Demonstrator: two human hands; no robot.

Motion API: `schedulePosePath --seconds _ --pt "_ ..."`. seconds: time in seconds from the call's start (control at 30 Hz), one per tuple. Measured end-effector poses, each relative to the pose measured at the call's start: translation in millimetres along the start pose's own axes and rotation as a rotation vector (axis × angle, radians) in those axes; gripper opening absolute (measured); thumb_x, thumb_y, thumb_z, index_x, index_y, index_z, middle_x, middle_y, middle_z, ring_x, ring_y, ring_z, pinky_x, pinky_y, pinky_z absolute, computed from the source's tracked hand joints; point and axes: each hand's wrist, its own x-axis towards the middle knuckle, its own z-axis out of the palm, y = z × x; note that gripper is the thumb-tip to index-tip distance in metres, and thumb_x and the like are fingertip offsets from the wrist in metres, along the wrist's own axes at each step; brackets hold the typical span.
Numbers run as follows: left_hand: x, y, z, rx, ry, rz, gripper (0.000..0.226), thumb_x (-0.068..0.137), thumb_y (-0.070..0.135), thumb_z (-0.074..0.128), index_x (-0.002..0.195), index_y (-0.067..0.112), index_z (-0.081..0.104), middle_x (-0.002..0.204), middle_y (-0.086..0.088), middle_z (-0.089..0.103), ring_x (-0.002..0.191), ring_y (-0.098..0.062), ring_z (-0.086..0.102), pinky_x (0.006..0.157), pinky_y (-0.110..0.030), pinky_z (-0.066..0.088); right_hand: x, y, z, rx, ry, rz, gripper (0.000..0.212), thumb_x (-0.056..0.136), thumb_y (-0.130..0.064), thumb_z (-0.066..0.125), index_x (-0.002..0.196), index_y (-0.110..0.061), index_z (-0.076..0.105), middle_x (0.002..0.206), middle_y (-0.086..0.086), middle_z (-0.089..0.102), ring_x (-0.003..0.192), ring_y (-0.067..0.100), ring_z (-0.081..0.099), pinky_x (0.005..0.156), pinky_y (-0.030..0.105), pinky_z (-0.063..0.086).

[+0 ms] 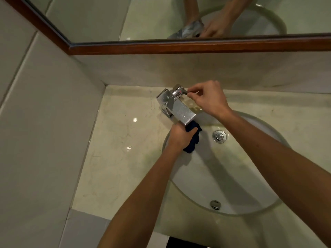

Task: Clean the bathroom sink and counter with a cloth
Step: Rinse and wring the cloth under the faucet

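1. The left hand [179,135] grips a dark blue crumpled cloth [192,138] with curled fingers, just under the spout end of the square chrome faucet [176,104].
2. The right hand [208,99] pinches the small chrome lever handle [180,91] on top of the faucet.
3. The cloth hangs over the far edge of the oval white ceramic sink [241,176], set in the pale marble counter [121,149].
4. A round chrome drain stopper [219,136] sits near the cloth, apart from it.

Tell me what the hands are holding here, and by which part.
The left hand grips a bunched dark blue cloth by its upper part, under the faucet spout. The right hand pinches the faucet handle at its tip.
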Motion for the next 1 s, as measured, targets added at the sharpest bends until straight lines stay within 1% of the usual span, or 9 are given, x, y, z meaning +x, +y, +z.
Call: schedulePosePath --seconds 0.17,0.3,0.43,0.53,0.63,0.73,0.87,0.93,1.0 --pt "10.4 -3.1 6.4 -0.09 -0.018 0.038 0.018 0.092 0.023 0.071 0.091 0.007 0.063 0.089 -0.005 0.07 0.081 -0.017 0.066 0.076 -0.028 0.056 -4.9 21.4 8.3 0.27 0.09 0.173 0.026 0.087 -0.026 0.079 0.109 -0.013 0.077 0.089 0.001 0.077 0.073 0.012 0.074 0.076 0.029 0.062" --pt "16.8 -7.4 12.0 -0.064 -0.108 0.0 0.019 0.098 0.028 0.064 0.095 0.009 0.064 0.085 0.002 0.065 0.081 -0.011 0.066 0.063 -0.007 0.044 -17.0 36.6 20.6 0.337 0.203 0.179 0.023 0.087 -0.029 0.079 0.102 -0.011 0.08 0.08 -0.001 0.076 0.062 0.011 0.072 0.068 0.032 0.063" --pt "24.3 -13.8 16.3 -0.02 -0.111 -0.089 0.044 0.09 0.041 0.072 0.12 0.01 0.066 0.115 -0.004 0.07 0.107 -0.018 0.066 0.093 -0.025 0.051 -2.4 39.6 19.5 0.146 0.203 0.113 0.037 0.088 -0.041 0.073 0.117 -0.018 0.075 0.09 -0.005 0.078 0.07 0.007 0.072 0.081 0.035 0.061" --pt "24.3 -7.6 14.8 -0.228 -0.143 -0.209 0.037 0.078 0.039 0.083 0.101 0.015 0.068 0.099 -0.001 0.071 0.102 -0.022 0.068 0.104 -0.037 0.052 -1.2 46.2 19.1 0.187 0.202 0.188 0.038 0.086 -0.048 0.074 0.11 -0.018 0.077 0.08 -0.007 0.076 0.065 0.008 0.072 0.078 0.032 0.06" --pt "16.5 -3.4 13.1 0.042 -0.15 -0.06 0.038 0.091 0.039 0.071 0.117 0.012 0.063 0.109 -0.003 0.066 0.102 -0.023 0.063 0.087 -0.023 0.052 -20.6 65.4 30.3 0.251 0.207 0.467 0.051 0.092 -0.057 0.058 0.075 -0.012 0.077 0.061 0.0 0.072 0.059 0.017 0.072 0.077 0.038 0.061" --pt "1.2 -3.6 8.8 0.335 -0.055 0.21 0.033 0.099 0.037 0.063 0.12 0.011 0.064 0.107 -0.01 0.07 0.094 -0.026 0.067 0.074 -0.027 0.049 -49.2 92.4 44.7 0.172 0.012 0.758 0.077 0.095 -0.071 0.038 0.086 -0.002 0.072 0.074 0.011 0.073 0.068 0.029 0.073 0.082 0.044 0.061" --pt "-18.1 -8.2 13.4 0.436 0.024 0.348 0.03 0.1 0.033 0.06 0.127 0.02 0.063 0.097 -0.011 0.075 0.086 -0.03 0.071 0.074 -0.039 0.059 -78.5 107.4 72.5 0.811 -0.474 1.217 0.098 0.081 -0.086 0.047 0.108 0.008 0.053 0.109 0.027 0.064 0.099 0.044 0.069 0.087 0.057 0.058" --pt "-29.5 -10.5 17.1 0.415 0.045 0.364 0.03 0.102 0.03 0.056 0.129 0.02 0.062 0.092 -0.01 0.074 0.081 -0.03 0.07 0.068 -0.041 0.058 -86.0 110.2 91.7 1.279 -0.598 1.207 0.101 0.081 -0.087 0.045 0.114 0.006 0.064 0.117 0.024 0.067 0.11 0.04 0.065 0.084 0.057 0.059" --pt "-44.6 -16.1 21.6 0.32 0.089 0.405 0.036 0.099 0.02 0.06 0.135 0.018 0.062 0.098 -0.009 0.074 0.083 -0.027 0.07 0.066 -0.036 0.056 -84.0 113.7 108.7 1.506 -0.548 1.103 0.079 0.087 -0.08 0.046 0.117 -0.01 0.07 0.115 0.014 0.071 0.105 0.03 0.068 0.079 0.043 0.061"
